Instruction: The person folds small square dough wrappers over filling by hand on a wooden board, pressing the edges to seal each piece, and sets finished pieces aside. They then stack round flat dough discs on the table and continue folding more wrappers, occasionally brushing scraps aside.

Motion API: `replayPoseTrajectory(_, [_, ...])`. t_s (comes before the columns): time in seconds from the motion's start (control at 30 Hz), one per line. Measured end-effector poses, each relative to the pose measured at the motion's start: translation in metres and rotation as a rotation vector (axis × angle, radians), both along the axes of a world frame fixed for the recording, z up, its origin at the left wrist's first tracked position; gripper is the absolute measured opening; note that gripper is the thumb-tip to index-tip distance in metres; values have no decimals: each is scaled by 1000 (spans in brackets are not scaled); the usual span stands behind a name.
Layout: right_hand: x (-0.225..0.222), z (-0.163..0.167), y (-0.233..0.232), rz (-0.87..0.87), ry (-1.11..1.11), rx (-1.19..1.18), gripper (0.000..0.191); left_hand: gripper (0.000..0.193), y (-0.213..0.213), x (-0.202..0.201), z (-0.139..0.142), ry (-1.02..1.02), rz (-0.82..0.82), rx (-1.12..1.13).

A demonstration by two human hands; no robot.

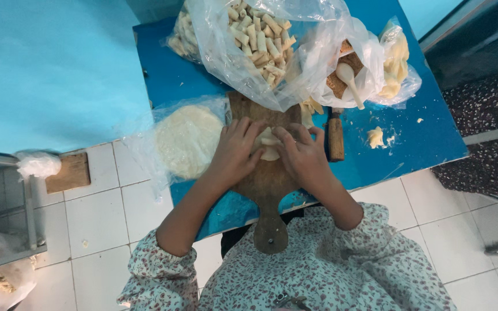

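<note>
My left hand (234, 151) and my right hand (303, 155) meet over a round wooden board (266, 178) with a handle pointing toward me. Between their fingertips lies a small pale piece of dough wrapper (269, 145), pinched from both sides. The board rests on a small blue table (427, 138).
A stack of round pale wrappers in clear plastic (187, 140) lies left of the board. Behind it, an open plastic bag of rolled pastry sticks (257, 37), a bag with brown filling and a white spoon (350, 78), a wooden-handled tool (335, 137) and a dough scrap (374, 137). White tiled floor around.
</note>
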State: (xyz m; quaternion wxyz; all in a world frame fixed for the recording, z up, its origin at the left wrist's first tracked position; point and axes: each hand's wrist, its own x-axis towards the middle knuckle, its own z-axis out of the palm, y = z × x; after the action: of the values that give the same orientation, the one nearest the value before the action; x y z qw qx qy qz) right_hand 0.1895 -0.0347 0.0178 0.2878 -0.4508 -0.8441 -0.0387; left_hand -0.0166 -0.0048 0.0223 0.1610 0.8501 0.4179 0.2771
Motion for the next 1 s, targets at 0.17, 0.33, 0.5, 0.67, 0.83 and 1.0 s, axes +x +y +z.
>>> replayPoseTrajectory(0.17, [-2, -5, 5, 1, 95, -33, 36, 58, 0, 1, 1, 17, 5, 2])
replayPoseTrajectory(0.33, [5, -15, 5, -98, 680, -452, 51, 54, -1, -1, 4, -83, -53, 83])
replayPoseTrajectory(0.5, [14, -24, 7, 218, 1212, -833, 52, 50, -4, 0, 5, -145, -76, 142])
replayPoseTrajectory(0.67, [17, 2, 3, 276, 1113, -923, 52, 58, -3, -2, 7, -203, -76, 156])
replayPoseTrajectory(0.83, [26, 78, 6, -79, 533, -851, 54, 64, -2, -4, 7, -258, -76, 153])
replayPoseTrajectory(1.0, [28, 129, 22, 11, 781, -636, 59, 56, -1, -2, 4, -215, -38, 178])
